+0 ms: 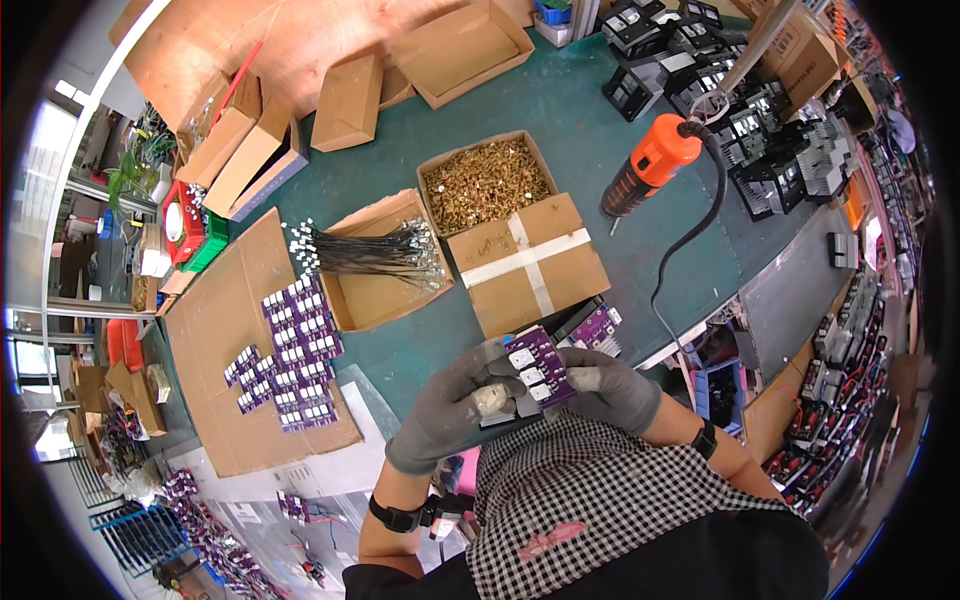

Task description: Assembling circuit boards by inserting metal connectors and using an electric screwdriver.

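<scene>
Close to my apron, both gloved hands hold a purple circuit board with white connectors along it. My left hand closes on its left side, thumb toward the lower corner. On the right side, my right hand grips with bent fingers. Just beyond them sits a dark housing with another purple board by it, partly hidden by the hands and a carton. Several more purple boards lie in rows on a flat cardboard sheet to the left.
An open box of brass-coloured screws stands beyond a taped carton. Black cables fill a box left of it. An orange electric screwdriver hangs at right on a black cord. Black-and-grey housings crowd the far right.
</scene>
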The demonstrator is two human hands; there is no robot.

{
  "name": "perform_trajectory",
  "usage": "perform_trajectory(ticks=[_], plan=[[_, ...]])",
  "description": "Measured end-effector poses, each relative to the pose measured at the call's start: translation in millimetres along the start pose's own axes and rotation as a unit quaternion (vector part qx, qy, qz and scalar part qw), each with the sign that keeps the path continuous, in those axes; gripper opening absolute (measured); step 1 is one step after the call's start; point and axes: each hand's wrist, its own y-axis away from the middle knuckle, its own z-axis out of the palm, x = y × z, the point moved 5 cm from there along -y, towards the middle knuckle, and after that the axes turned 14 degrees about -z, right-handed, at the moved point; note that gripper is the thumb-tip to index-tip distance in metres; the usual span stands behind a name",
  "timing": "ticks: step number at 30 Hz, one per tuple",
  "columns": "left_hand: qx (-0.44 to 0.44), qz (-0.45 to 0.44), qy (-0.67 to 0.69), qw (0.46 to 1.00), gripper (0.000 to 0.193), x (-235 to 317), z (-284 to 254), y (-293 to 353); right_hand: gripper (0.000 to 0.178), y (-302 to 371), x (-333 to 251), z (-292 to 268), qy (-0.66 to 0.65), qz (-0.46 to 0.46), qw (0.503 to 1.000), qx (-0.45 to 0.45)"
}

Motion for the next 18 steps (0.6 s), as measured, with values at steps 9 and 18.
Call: perform_trajectory(ticks=[9,18], plan=[[0.089,0.002,-0.008,0.996,0.048,-11,-5,-2,0.041,0,7,0,0.08,0.01,0.996,0.028],[0.109,-0.002,-0.038,0.993,0.044,-19,-15,6,0.043,3,11,2,0.084,-0.003,0.996,0.023]])
